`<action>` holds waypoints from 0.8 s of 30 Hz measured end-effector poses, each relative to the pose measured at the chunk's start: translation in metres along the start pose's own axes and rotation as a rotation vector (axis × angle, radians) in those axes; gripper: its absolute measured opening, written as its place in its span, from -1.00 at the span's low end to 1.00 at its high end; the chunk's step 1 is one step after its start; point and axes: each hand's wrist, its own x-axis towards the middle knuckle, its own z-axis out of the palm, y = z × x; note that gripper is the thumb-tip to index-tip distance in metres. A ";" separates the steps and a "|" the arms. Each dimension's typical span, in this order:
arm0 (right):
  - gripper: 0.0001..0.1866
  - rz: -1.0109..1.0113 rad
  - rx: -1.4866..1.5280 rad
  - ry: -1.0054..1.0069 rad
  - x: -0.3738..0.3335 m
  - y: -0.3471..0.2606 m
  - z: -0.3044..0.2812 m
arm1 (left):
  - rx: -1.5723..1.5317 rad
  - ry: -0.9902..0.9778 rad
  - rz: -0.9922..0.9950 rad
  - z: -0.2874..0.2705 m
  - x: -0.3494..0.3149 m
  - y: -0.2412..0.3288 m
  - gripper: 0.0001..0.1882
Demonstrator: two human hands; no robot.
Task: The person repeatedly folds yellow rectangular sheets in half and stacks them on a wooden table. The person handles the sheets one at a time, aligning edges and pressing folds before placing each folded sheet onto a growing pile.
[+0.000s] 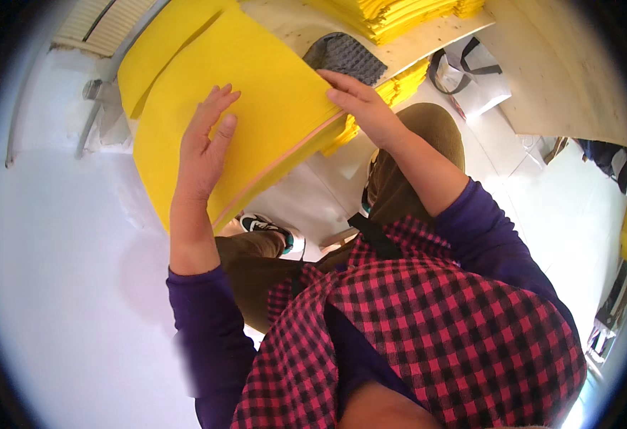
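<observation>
A broad yellow felt-like sheet (270, 79) lies in front of me, its near edge running slantwise above my legs. My left hand (203, 146) is over its left part, fingers raised and thumb apart, holding nothing. I cannot tell whether its lower side touches the sheet. At the sheet's right edge, my right hand (367, 107) has its fingers stretched out, with the fingertips against that edge. A second yellow piece (160, 50) lies along the far left, with a narrow dark gap between the two. Beside my right fingertips rests a dark grey textured cloth (345, 57).
Stacked yellow sheets (406, 20) lie on a pale wooden surface (442, 37) at the back, and more yellow sheets (407, 84) show beneath it. A white bag with dark handles (481, 86) stands on the floor to the right. My legs are below the near edge.
</observation>
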 end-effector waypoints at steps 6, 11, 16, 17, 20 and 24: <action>-0.45 0.039 0.014 -0.040 -0.002 0.011 -0.004 | -0.047 -0.006 -0.101 0.025 -0.001 -0.008 -0.61; -0.43 0.036 0.025 -0.066 0.000 0.012 -0.007 | -0.091 0.004 -0.106 0.031 -0.004 -0.011 -0.60; -0.43 0.012 -0.007 -0.060 -0.002 0.008 -0.008 | -0.016 -0.025 -0.067 0.033 -0.004 -0.013 -0.60; -0.43 0.016 0.000 -0.057 -0.002 0.008 -0.008 | -0.027 -0.012 -0.061 0.034 -0.004 -0.014 -0.59; -0.44 0.010 -0.002 -0.051 -0.002 0.006 -0.008 | -0.036 0.006 -0.048 0.036 -0.004 -0.017 -0.59; -0.45 0.015 0.025 -0.035 -0.001 0.004 -0.007 | -0.006 0.010 -0.029 0.036 -0.004 -0.019 -0.59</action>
